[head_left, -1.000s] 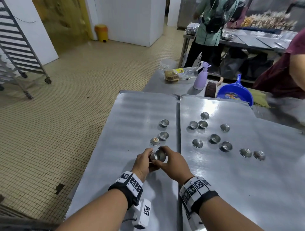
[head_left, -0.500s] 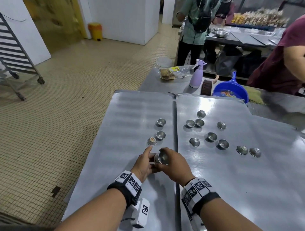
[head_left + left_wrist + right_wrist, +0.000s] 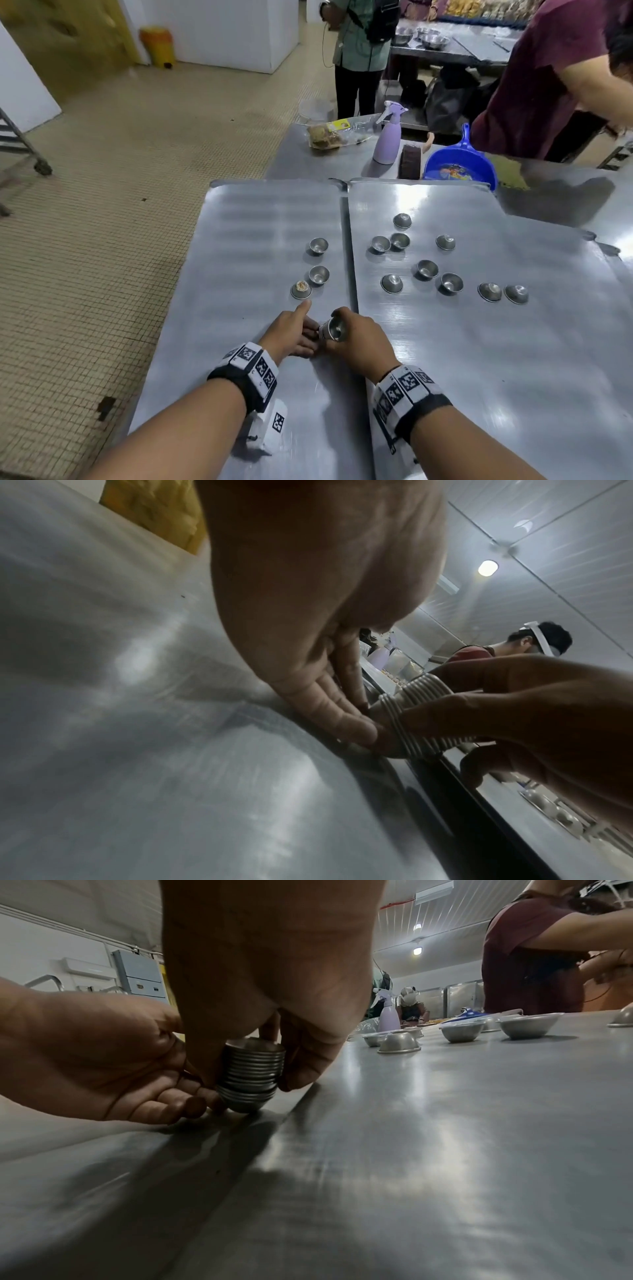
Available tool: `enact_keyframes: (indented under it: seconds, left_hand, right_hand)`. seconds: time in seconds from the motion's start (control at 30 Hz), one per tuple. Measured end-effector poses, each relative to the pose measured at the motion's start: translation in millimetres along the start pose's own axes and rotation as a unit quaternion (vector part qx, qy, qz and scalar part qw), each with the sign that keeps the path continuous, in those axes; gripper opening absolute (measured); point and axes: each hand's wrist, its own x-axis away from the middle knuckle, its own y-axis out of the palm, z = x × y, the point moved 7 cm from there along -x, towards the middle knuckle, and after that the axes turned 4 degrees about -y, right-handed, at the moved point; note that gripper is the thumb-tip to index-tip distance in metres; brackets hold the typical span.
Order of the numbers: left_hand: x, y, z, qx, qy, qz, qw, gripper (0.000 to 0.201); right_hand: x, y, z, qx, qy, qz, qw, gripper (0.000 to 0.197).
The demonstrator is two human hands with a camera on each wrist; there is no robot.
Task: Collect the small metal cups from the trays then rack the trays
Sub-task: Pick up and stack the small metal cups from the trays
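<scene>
Stack of cups (image 3: 331, 330) clamped in right hand (image 3: 359, 339) fingers; left hand (image 3: 291, 332) fingers straight, touching stack base.

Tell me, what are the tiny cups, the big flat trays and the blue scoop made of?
The stack of cups in the right hand looks like thin dull-grey metal, perhaps aluminium: the rims gleam softly. The left tray looks like brushed metal, streaked with blurry reflections. The blue dustpan looks like glossy moulded plastic, evenly coloured.
</scene>
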Motion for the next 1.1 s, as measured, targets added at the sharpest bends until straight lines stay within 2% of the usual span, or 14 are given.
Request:
enact_keyframes:
  seconds: [0.13,0.33,0.43,0.53,0.6,0.67,0.77,0.83,0.93,1.1]
  left_hand:
    - [-5,-4,-1,-0.028,0.007,0.007,1.000,0.071]
    - [-8,-17,2,-0.064,0.020,0.023,0.997,0.067]
    - [-13,-27,6,-0.038,0.029,0.034,0.998,0.056]
    - [-20,-41,16,-0.056,0.083,0.059,0.993,0.032]
    - [-21,-49,29,-0.127,0.136,0.101,0.977,0.020]
    - [-22,-53,46,-0.223,0.179,0.140,0.948,0.011]
    - [-27,-44,65,-0.348,0.221,0.135,0.901,0.041]
    - [-35,-37,69,-0.390,0.228,0.113,0.885,0.048]
    - [-44,-31,66,-0.430,0.223,0.096,0.869,0.046]
    - [-39,-36,61,-0.452,0.240,0.134,0.848,0.030]
  right_hand:
    - [-4,3,-5,-0.016,-0.006,0.009,1.000,0.041]
    - [-8,13,-13,-0.016,-0.029,-0.008,0.999,0.060]
    - [-8,12,-12,-0.018,-0.032,-0.020,0.999,0.072]
    - [-6,-2,-7,-0.036,-0.019,0.002,0.999,0.077]
    - [-10,-15,2,-0.055,0.000,0.033,0.998,0.064]
    - [-23,-30,9,-0.049,0.013,0.057,0.997,0.049]
    - [-52,-44,9,0.000,-0.001,0.052,0.999,0.039]
    - [-72,-46,5,0.026,-0.017,0.034,0.999,0.036]
    - [-96,-38,2,0.059,-0.039,-0.011,0.997,0.036]
    - [-119,-11,3,0.118,-0.053,-0.084,0.988,0.046]
